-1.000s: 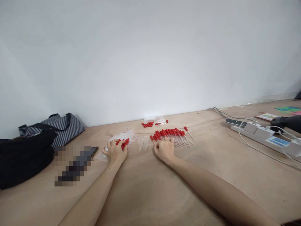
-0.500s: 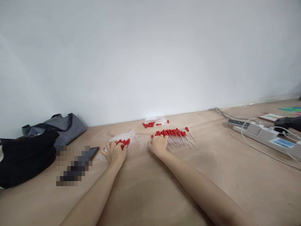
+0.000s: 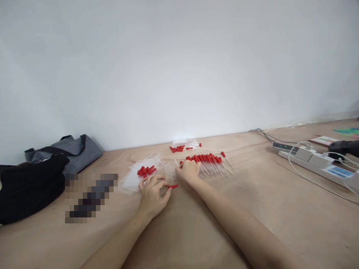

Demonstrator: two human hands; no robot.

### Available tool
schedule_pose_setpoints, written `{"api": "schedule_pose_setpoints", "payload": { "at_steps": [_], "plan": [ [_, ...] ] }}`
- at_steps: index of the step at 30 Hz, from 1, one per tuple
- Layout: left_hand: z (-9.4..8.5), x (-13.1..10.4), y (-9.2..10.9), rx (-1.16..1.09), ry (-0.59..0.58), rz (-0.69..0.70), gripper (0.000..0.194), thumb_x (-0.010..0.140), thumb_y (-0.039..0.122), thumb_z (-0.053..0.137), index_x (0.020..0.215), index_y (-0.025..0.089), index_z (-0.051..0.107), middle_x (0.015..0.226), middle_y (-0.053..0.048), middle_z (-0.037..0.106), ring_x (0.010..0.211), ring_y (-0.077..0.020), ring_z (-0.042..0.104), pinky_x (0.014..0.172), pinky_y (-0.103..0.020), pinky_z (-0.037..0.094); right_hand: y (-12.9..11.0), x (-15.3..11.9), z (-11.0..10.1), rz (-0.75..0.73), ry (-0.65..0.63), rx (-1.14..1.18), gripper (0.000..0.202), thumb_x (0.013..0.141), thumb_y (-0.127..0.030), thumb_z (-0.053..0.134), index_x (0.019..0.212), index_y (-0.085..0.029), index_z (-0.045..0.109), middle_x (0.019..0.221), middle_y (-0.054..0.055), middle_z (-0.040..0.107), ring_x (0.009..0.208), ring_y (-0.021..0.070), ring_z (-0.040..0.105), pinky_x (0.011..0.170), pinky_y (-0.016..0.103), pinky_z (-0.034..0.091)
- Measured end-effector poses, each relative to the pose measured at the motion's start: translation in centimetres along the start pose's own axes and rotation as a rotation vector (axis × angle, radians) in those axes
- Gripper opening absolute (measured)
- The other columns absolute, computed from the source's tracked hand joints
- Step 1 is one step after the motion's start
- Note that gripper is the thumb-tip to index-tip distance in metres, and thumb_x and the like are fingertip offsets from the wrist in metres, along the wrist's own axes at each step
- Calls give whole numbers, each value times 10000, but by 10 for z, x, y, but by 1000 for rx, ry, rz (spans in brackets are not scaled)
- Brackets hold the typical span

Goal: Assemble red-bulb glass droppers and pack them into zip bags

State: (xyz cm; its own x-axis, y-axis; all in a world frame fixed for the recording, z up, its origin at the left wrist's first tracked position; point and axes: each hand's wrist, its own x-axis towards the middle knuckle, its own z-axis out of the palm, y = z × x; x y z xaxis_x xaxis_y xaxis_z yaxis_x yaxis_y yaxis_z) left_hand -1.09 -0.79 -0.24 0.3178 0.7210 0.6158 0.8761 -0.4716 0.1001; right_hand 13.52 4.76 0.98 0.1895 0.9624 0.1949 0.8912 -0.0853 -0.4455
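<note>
My left hand (image 3: 155, 194) pinches one red rubber dropper bulb (image 3: 174, 186) between thumb and forefinger, just above the table. To its right, my right hand (image 3: 190, 170) is closed at the left end of a row of red-topped glass droppers (image 3: 210, 164). A clear glass tube (image 3: 176, 163) sticks out at its fingertips. Between the hands lie several bare glass tubes (image 3: 169, 172) side by side. Behind the left hand, several loose red bulbs (image 3: 146, 171) rest on clear plastic bags (image 3: 131, 179).
More red bulbs (image 3: 177, 148) lie by another plastic bag (image 3: 185, 142) near the wall. A striped bag (image 3: 81, 151) and black cloth (image 3: 33, 190) are at left, beside a blurred-out dark object (image 3: 94, 196). At right lies a white power strip (image 3: 316, 164) with cables.
My left hand has moved right from the bulb pile, carrying one red bulb out. My right hand stays near the row's left end, and a glass tube now shows at its fingertips.
</note>
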Motion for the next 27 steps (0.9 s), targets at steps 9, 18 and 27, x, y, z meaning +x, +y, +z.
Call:
{"api": "schedule_pose_setpoints", "payload": {
  "at_steps": [9,18,27],
  "plan": [
    [0,-6,18,-159,-189,55,107,683,221,543,774,224,598,893,-22,612,905,-226,514,841,-444,275,105,-52,-39,-627,19,94,156,767,-298,554,669,-197,623,645,16,588,712,153,468,673,289,282],
    [11,-5,16,-205,-296,115,173,775,313,511,871,291,654,969,-23,602,961,-228,498,787,-403,337,120,-62,-40,-657,-55,94,158,764,-364,560,790,-248,664,707,22,576,757,170,470,704,314,311],
    [7,-6,28,-223,-267,79,127,818,250,455,834,242,581,862,16,643,878,-184,530,796,-393,264,110,-66,-26,-628,9,153,135,781,-329,541,792,-283,668,867,25,574,840,177,465,743,350,288]
  ]
}}
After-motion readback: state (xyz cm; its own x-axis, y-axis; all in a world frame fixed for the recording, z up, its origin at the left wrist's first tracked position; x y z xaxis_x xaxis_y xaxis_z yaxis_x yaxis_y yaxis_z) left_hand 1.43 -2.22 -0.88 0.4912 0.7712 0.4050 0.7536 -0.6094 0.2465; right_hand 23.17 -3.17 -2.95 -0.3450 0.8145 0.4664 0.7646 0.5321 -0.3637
